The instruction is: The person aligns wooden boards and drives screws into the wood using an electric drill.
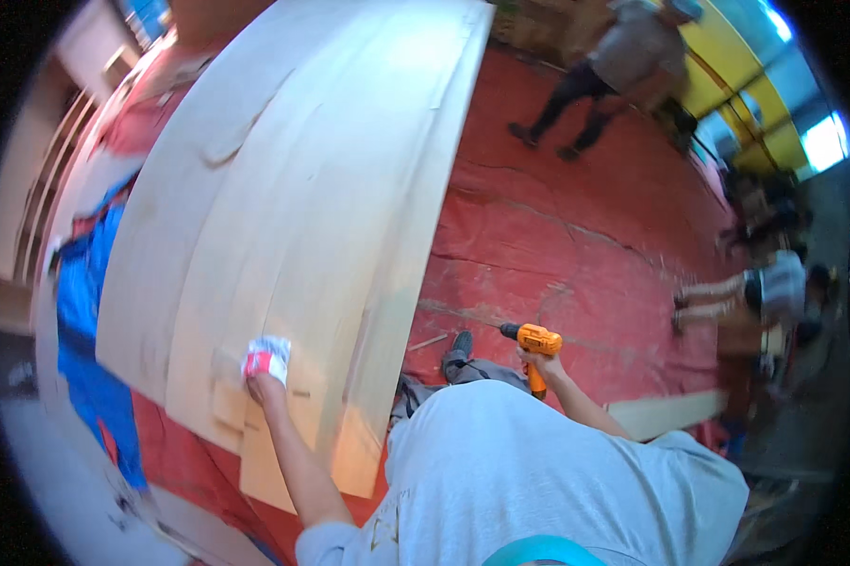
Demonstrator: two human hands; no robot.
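Observation:
My right hand (544, 366) is closed round the grip of an orange cordless drill (539, 340). Its black chuck points left, over the red floor covering. Farther left, my left hand (264, 386) grips a small white packet with a red band (267, 357), just over the large pale wooden boards (283, 226). The packet is blurred and its contents do not show. Under and beside that hand, shorter wooden pieces (283, 462) lie at the near end of the boards.
Red sheeting (538, 226) covers the floor, with a thin wood strip (428, 342) on it near my shoe (458, 344). A blue tarp (90, 330) hangs at the left. One person (623, 71) walks at the far right; another (774, 288) bends over at the right. A plank (666, 413) lies beyond my right forearm.

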